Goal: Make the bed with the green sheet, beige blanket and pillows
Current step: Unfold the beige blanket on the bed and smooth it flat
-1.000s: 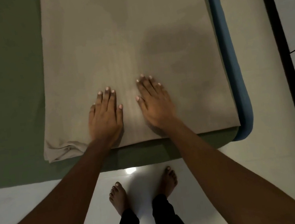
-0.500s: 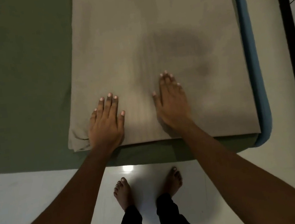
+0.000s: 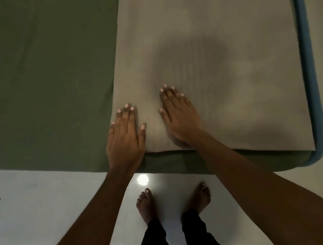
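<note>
Both hands have slid leftward: left hand (image 3: 125, 139) now covers the near corner of the beige blanket (image 3: 217, 34) (crumple seemingly flattened), right hand (image 3: 178, 118) beside it, fingers (image 3: 128, 116) straight, gripping nothing; green sheet (image 3: 37, 66) spreads left of them.

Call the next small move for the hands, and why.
Probably pinch the left edge of the beige blanket with the left hand and draw it leftward. That hand and the right hand lie flat near its front edge, and it covers only the right part of the green sheet.
</note>
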